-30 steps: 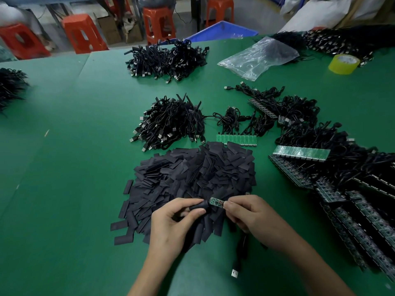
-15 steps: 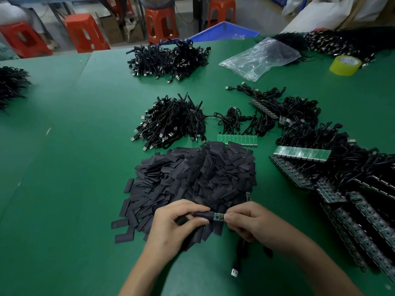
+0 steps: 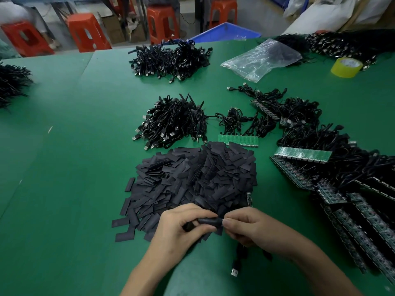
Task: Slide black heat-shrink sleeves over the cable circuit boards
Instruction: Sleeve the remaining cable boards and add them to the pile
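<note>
Sleeve point(image 3: 210, 221) now fully over board, green tip no longer showing; held at pile's point(image 3: 192, 178) near edge. Left hand point(image 3: 179, 229) grip pinches it, right hand point(image 3: 250, 229) grip pinches its other end. Board looks sleeved.

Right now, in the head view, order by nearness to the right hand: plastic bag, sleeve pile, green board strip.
1. Sleeve pile, just ahead of the right hand.
2. Green board strip, beyond the pile.
3. Plastic bag, far back.
</note>
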